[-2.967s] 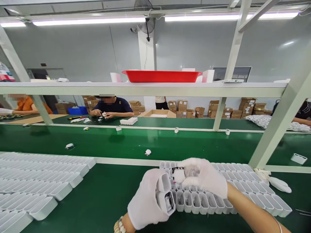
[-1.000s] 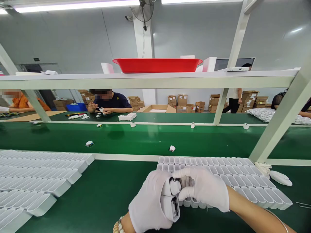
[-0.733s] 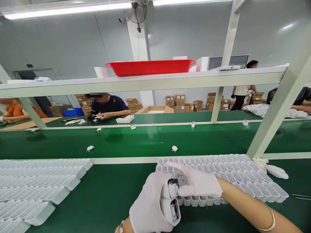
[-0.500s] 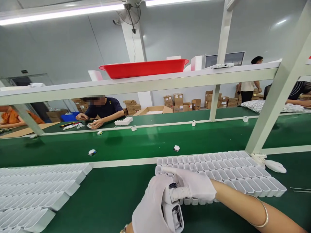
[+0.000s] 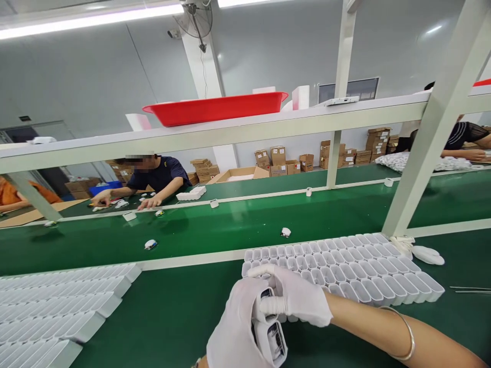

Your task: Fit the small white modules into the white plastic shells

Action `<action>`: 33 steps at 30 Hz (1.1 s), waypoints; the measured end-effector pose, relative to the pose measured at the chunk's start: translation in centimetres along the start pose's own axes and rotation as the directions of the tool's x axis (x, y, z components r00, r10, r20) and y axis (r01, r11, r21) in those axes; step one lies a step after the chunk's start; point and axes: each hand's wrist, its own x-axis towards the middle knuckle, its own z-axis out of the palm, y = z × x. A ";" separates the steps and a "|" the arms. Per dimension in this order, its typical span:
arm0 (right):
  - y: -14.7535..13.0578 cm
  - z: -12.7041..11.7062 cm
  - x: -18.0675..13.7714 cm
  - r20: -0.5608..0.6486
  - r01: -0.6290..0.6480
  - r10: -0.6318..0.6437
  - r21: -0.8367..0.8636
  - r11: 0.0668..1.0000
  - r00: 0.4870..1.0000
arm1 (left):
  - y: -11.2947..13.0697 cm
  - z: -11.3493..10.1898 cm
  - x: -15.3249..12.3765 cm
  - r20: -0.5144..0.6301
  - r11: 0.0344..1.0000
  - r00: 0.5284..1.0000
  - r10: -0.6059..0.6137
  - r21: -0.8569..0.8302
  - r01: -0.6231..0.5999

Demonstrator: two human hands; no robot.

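My left hand (image 5: 240,319), in a white glove, is closed around two small white plastic cases stacked one above the other. The lower white case (image 5: 274,341) faces me with its open end, and dark and metallic parts show inside. The upper white case (image 5: 264,300) has a dark part at its opening. My right hand (image 5: 293,296), also gloved, reaches across from the right with its thumb against the upper case and its forefinger stretched over the top. Its other fingers are partly hidden. Just beyond my hands stand rows of open white cases (image 5: 378,260).
More white cases (image 5: 69,301) lie in rows at left. Small white assemblies (image 5: 151,244) sit on the green belt (image 5: 230,225). A red tray (image 5: 218,110) rests on the overhead shelf, held by a post (image 5: 425,122). A co-worker (image 5: 155,179) sits across the belt.
The small assemblies on the belt have shifted slightly right. Across the belt, the co-worker's hands have spread apart and a white case now sits on the belt's edge. My hands keep nearly the same hold.
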 end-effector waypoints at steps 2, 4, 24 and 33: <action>0.1 0.0 -0.1 -0.055 0.025 -0.033 -0.140 0.990 0.998 | 0.6 -0.4 0.7 0.014 1.000 1.000 0.019 0.000 -0.019; -0.1 0.5 -0.4 -0.164 0.018 -0.088 -0.384 0.923 0.983 | 1.2 -0.9 1.6 0.042 1.000 0.999 0.029 0.012 -0.029; -1.0 2.5 8.2 -0.246 -0.149 -0.168 -0.883 0.445 0.955 | -3.4 -0.2 4.4 -0.235 0.921 0.892 -0.387 -0.065 0.383; -2.3 -4.1 11.9 -0.466 -0.350 -0.126 -0.792 0.501 0.875 | -3.0 -6.2 4.3 0.412 0.905 0.806 -0.425 0.162 0.394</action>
